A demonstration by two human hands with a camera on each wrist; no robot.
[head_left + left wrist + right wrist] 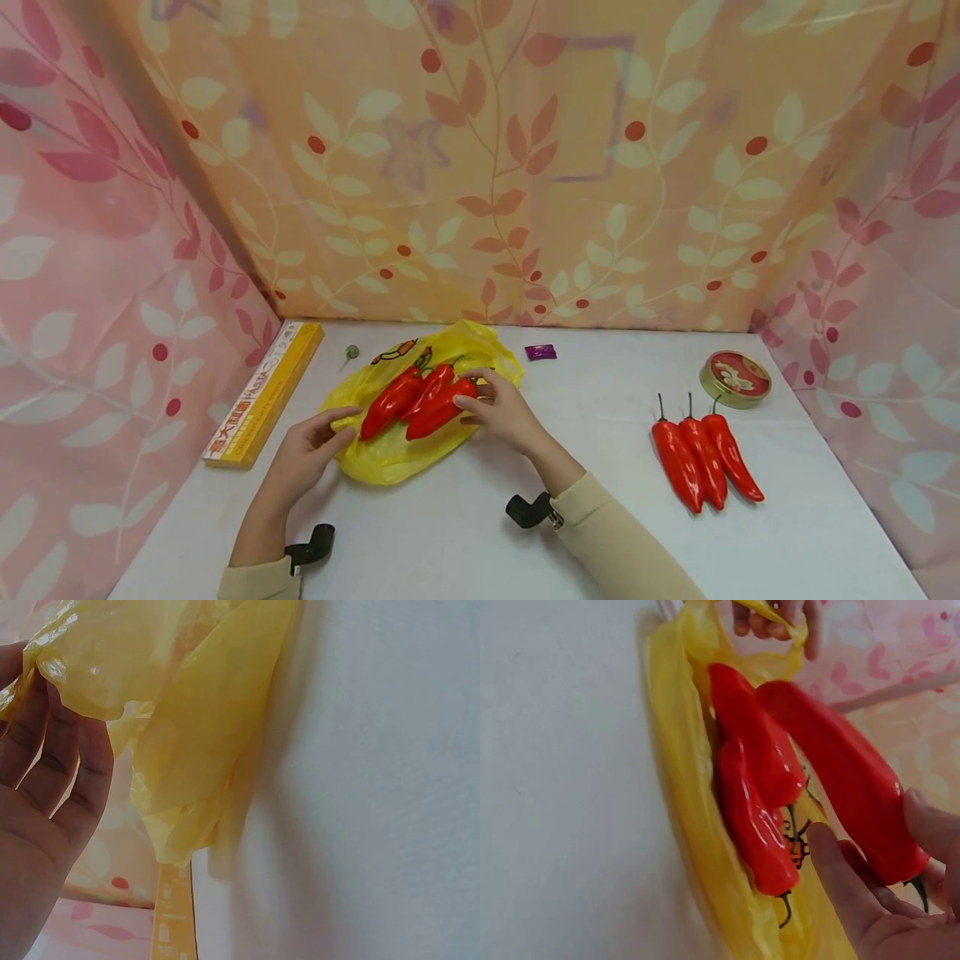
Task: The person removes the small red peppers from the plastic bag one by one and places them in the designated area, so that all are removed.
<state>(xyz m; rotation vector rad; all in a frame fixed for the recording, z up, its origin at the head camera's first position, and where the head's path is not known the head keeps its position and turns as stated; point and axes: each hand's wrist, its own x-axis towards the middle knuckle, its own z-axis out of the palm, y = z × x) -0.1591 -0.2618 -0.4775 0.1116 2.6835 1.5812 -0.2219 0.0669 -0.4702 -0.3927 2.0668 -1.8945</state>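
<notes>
A yellow plastic bag [386, 471] lies spread on the table in front of me. My left hand [300, 458] pinches the bag's left edge, and the left wrist view shows the plastic [202, 742] bunched at its fingertips. My right hand [510, 414] holds a red chili pepper [840, 765] near its stem end, between thumb and fingers. The pepper is over the bag, its tip pointing toward the left hand. Two more red peppers [754, 735] lie on the bag beside the held one, their green stems pointing away from me.
Three red peppers [701, 458] lie side by side on the right of the white table [427, 542]. Behind them stands a round tin [738, 379]. A yellow pasta box [266, 396] is at the left. A purple-wrapped sweet [541, 352] and a small green item [351, 352] lie toward the back.
</notes>
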